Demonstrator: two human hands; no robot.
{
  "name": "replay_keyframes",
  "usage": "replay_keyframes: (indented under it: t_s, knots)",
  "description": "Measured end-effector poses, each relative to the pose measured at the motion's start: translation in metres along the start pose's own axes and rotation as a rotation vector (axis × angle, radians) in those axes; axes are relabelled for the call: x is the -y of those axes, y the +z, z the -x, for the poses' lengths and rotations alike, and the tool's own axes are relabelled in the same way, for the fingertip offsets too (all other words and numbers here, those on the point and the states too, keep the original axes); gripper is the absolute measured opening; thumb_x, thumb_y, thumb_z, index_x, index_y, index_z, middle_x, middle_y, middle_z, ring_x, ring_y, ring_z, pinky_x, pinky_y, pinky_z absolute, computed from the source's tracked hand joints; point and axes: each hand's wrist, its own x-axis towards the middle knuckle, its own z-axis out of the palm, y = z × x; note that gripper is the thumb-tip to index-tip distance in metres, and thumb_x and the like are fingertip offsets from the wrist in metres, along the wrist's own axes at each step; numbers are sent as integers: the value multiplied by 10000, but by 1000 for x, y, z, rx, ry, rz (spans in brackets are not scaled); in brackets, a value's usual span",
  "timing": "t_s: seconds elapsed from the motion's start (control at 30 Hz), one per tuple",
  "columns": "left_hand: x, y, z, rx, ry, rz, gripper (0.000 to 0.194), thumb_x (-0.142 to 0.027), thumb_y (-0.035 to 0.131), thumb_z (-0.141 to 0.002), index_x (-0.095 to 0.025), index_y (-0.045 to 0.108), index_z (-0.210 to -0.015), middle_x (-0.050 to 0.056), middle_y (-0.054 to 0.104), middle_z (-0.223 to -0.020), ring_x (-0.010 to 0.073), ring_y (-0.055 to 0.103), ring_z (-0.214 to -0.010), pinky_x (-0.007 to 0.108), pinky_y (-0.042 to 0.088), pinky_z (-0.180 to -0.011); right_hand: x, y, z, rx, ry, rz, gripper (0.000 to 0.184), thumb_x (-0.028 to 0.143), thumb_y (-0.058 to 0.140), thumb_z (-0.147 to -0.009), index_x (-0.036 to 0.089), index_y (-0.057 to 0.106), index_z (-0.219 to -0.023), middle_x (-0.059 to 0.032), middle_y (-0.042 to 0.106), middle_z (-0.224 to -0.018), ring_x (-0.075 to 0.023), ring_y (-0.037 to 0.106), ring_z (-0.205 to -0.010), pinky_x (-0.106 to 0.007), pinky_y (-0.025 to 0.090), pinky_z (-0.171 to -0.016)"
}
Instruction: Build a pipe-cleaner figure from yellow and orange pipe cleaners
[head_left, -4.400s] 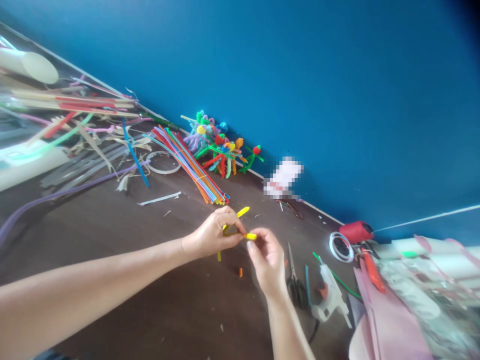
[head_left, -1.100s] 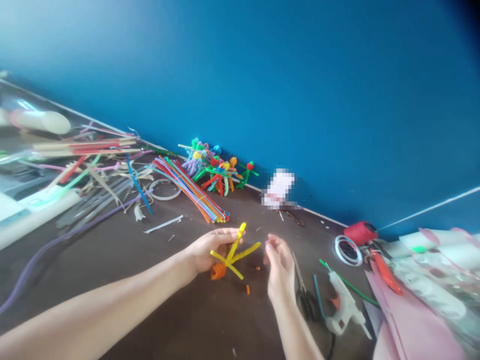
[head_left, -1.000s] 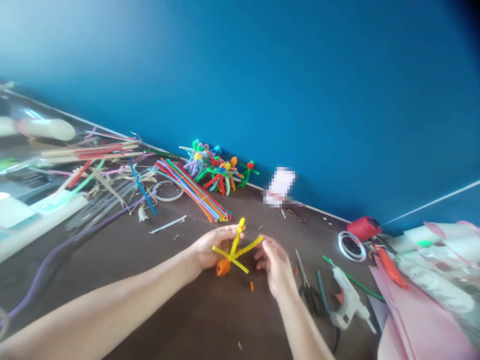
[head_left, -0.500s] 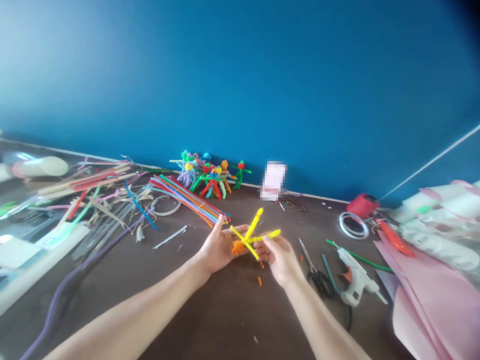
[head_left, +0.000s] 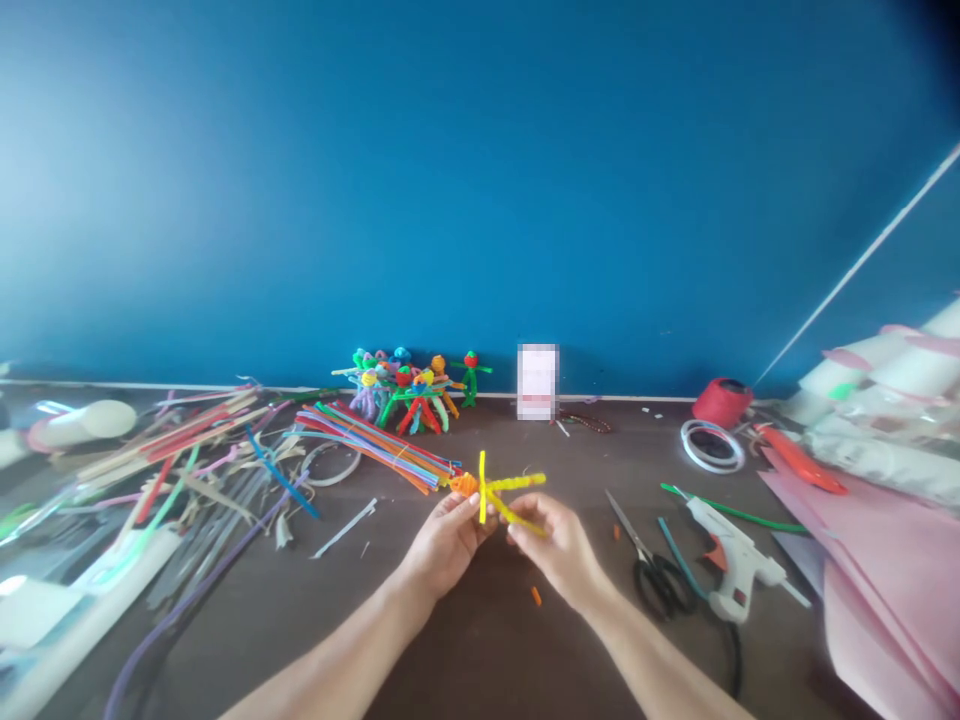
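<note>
Both my hands hold a small pipe-cleaner figure [head_left: 495,490] above the dark table [head_left: 465,650]. It has yellow limbs and an orange coiled head. My left hand [head_left: 448,538] pinches it near the orange head, fingers closed. My right hand [head_left: 555,545] grips the yellow limbs on the right side, fingers closed too. A tiny orange scrap [head_left: 536,596] lies on the table just below my right hand.
A bundle of coloured pipe cleaners [head_left: 375,445] lies left of my hands, with finished figures [head_left: 409,385] standing against the blue wall. Scissors [head_left: 652,570] and a white glue gun [head_left: 731,560] lie to the right, beside tape rings [head_left: 711,445], red thread [head_left: 721,402] and pink paper [head_left: 885,610].
The view has levelled out. My right hand closed in and took hold of the yellow limbs, and the figure turned so its orange head now points up-left.
</note>
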Motion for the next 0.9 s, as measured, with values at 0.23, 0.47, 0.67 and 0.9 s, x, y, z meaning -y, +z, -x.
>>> replay_keyframes:
  t_s: [0.23,0.47,0.67,0.9]
  knots:
    - [-7,-1,3,53,-64,14,213,-311,516,-782,-179,606,-923,39,617,-860,156,575,-735,301,444,-703,10,-2,9,164,-256,485,191,307,601,-717,210,631,-879,-6,639,-727,-119,556,-552,-212,420,-522]
    - [-13,1,8,101,-185,52,288,-221,564,-696,-175,586,-979,14,555,-808,95,511,-651,236,433,-642,4,-7,2,-151,-307,460,96,201,521,-752,193,615,-772,-23,602,-698,-142,553,-617,-235,425,-577]
    - [-8,4,12,197,-231,68,109,-139,594,-658,-132,581,-766,-11,472,-692,32,389,-504,167,358,-495,0,-4,2,13,-166,236,193,250,513,-780,184,620,-926,-32,647,-755,-157,593,-666,-239,461,-582]
    - [-3,9,11,43,53,-378,158,-254,646,-701,-129,623,-795,11,553,-671,90,489,-614,214,401,-611,-6,2,6,64,-38,228,209,312,487,-802,159,619,-751,14,571,-516,-102,510,-429,-177,370,-409]
